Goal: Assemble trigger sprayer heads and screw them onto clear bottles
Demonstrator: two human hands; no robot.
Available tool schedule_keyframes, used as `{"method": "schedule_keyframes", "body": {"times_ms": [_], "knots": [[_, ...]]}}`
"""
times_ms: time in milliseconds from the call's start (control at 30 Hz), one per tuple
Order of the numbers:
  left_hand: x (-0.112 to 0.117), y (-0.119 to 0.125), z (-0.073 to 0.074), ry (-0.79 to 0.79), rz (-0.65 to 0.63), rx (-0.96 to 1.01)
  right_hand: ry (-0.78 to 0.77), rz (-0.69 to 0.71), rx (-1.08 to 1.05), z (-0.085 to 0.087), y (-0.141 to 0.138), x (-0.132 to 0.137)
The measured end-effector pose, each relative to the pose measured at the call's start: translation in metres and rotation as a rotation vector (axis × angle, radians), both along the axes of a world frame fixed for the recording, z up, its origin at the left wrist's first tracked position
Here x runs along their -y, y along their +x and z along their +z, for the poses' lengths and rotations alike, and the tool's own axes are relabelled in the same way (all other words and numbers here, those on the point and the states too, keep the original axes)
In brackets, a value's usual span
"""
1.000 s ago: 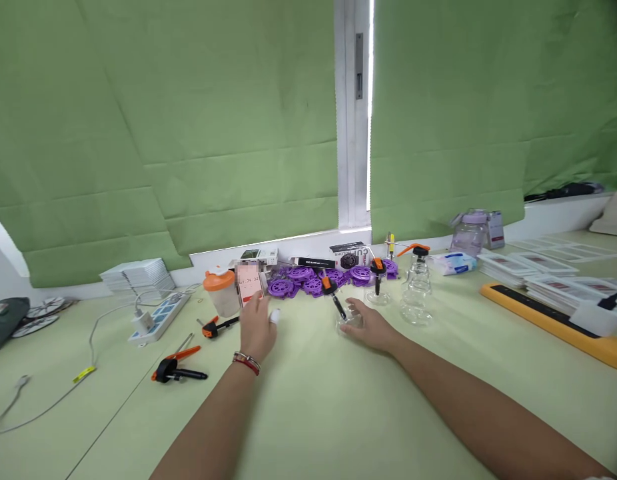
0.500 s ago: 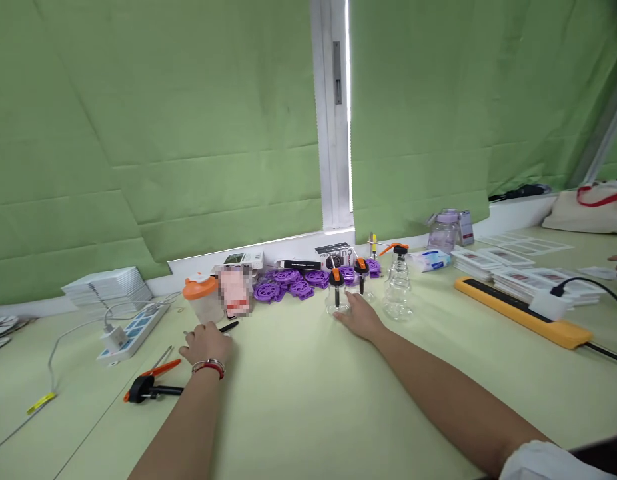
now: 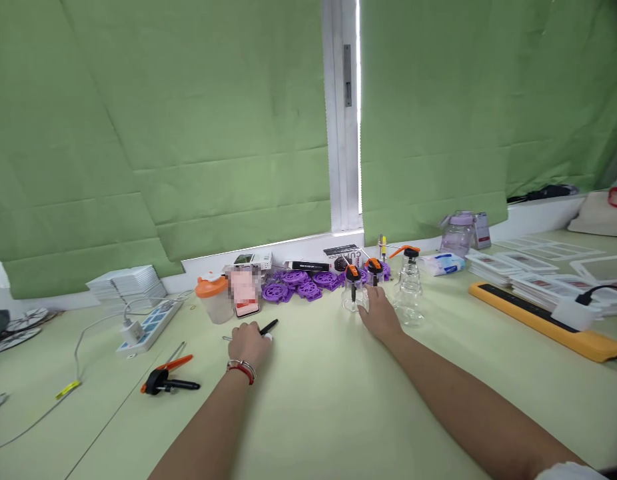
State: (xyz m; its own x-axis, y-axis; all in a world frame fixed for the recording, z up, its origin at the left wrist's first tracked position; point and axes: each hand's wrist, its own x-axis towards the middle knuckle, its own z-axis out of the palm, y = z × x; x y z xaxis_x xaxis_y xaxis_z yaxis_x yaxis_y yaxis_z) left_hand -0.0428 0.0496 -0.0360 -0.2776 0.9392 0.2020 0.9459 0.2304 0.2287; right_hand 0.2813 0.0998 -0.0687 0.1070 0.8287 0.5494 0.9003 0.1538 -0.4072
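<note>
My left hand point(image 3: 247, 345) is closed on a spray pump head point(image 3: 268, 327); its black tip sticks out to the right and a thin tube to the left. It rests on the pale green table point(image 3: 318, 400). My right hand point(image 3: 381, 315) lies flat with fingers stretched out, its fingertips beside a small clear bottle point(image 3: 353, 298) with an orange and black pump. A second small bottle point(image 3: 373, 277) stands just behind, and a taller ribbed clear bottle point(image 3: 410, 299) stands to the right of the hand.
An orange-lidded cup point(image 3: 212, 300), a phone point(image 3: 244, 293) and purple discs point(image 3: 298, 285) line the back. Another orange and black pump point(image 3: 168, 380) and a white power strip point(image 3: 146, 320) lie to the left. A yellow power strip point(image 3: 543, 320) and card stacks point(image 3: 513, 267) are on the right.
My left hand came back from the phone and closed on the pump head lying on the table. My right hand stood the small bottle upright near the others and now lies beside it.
</note>
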Motion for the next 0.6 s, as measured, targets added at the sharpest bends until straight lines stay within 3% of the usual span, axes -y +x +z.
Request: {"method": "schedule_keyframes", "body": {"times_ms": [133, 233, 333, 433, 500, 600], "knots": [[0.006, 0.016, -0.003, 0.047, -0.188, -0.016, 0.348, -0.103, 0.122, 0.018, 0.016, 0.014], [0.007, 0.021, -0.003, 0.133, -0.292, -0.017, 0.446, -0.282, 0.017, 0.026, 0.031, 0.020], [0.006, 0.017, 0.000, 0.163, -0.250, 0.008, 0.353, -0.423, -0.196, 0.023, 0.042, 0.017], [0.002, 0.007, 0.001, 0.016, -0.196, 0.090, 0.153, -0.511, -0.394, 0.013, 0.045, 0.010], [0.000, 0.001, -0.002, -0.073, -0.232, 0.168, 0.052, -0.531, -0.467, 0.007, 0.045, 0.006], [-0.002, -0.004, -0.008, -0.073, -0.323, 0.303, -0.026, -0.556, -0.510, 0.000, 0.048, 0.000]]}}
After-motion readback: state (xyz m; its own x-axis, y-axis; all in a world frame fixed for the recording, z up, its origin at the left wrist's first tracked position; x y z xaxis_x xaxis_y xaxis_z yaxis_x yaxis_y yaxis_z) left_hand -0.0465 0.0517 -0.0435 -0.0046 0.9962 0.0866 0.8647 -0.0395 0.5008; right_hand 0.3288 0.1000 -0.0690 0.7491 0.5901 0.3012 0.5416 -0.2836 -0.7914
